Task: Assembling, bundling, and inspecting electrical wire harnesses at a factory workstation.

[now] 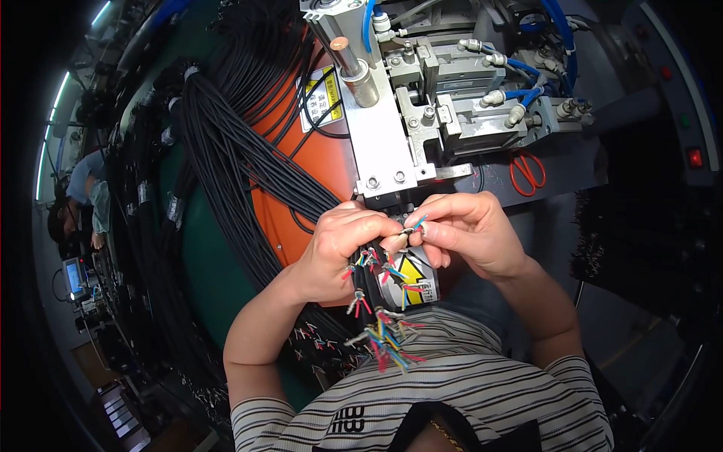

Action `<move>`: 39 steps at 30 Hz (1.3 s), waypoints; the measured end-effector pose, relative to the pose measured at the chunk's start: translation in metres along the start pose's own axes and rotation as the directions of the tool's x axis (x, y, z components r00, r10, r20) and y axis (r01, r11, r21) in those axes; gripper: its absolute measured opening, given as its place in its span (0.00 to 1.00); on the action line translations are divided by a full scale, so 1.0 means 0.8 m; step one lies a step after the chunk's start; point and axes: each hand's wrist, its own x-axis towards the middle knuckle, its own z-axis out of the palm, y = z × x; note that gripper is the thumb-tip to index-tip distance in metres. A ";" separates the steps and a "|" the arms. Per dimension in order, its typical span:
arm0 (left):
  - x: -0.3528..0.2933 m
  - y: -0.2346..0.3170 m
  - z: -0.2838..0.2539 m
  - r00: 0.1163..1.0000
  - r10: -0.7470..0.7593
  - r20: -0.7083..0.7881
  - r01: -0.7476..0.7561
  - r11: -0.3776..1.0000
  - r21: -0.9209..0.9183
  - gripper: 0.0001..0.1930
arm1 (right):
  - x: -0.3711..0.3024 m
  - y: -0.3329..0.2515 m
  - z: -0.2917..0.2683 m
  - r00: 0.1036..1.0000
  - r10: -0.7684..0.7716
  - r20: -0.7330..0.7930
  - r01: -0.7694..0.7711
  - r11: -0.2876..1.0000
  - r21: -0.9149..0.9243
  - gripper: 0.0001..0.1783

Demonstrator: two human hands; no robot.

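Between my two hands is the stripped end of a black cable (407, 231), with thin coloured wires fanning out, a blue one among them. My left hand (343, 242) pinches the cable close to its end. Thumb and forefinger of my right hand (468, 233) are closed on the fine blue wire (420, 222). Below my left hand hangs a bunch of similar cable ends (388, 339), their red, yellow, blue and white wires splayed out. Just beyond my fingertips stands the front of a metal machine (380, 151).
A thick bundle of black cables (226, 135) runs over an orange panel (290, 200) and green surface at left. Pneumatic cylinders (474, 113) with blue hoses sit at back right. Red-handled scissors (527, 175) lie right of the machine. A person (83, 192) works far left.
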 end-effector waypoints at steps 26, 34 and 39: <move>-0.006 0.029 0.017 0.997 0.008 0.079 -0.047 0.859 0.510 0.28 | -0.001 0.009 -0.010 0.896 -0.438 0.079 0.186 0.208 -0.960 0.03; -0.005 0.027 0.016 0.997 0.029 0.066 -0.055 0.891 0.450 0.30 | -0.004 0.017 -0.009 0.878 -0.474 0.064 0.188 0.219 -0.957 0.02; -0.002 0.030 0.015 0.996 0.033 0.087 -0.071 0.875 0.478 0.25 | 0.002 0.019 -0.011 0.865 -0.493 0.087 0.212 0.203 -0.956 0.02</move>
